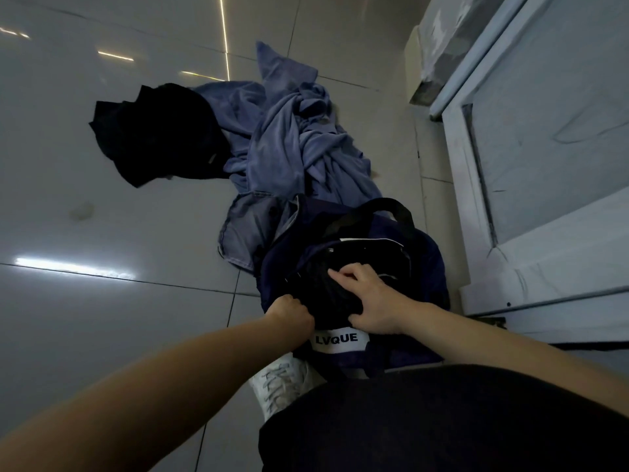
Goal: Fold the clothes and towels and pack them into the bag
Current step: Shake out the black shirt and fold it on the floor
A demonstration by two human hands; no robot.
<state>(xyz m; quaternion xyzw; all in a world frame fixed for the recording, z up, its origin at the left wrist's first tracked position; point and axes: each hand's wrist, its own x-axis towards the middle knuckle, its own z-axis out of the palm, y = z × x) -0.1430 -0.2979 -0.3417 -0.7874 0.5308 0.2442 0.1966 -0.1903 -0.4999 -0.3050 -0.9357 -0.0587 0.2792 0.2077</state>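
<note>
Fingers (338, 275) of the right hand (371, 301) press on a black garment (323, 296) in the mouth of the bag (432, 264), lower centre of frame, with the thumb hooked round its near edge. The left hand (291, 311) clenches the bag's near rim. The cloth looks soft and light, so it is best gripped along its edges and pushed down flat.

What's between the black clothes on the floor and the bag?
In the head view, crumpled blue cloth and a denim garment lie there.
</note>
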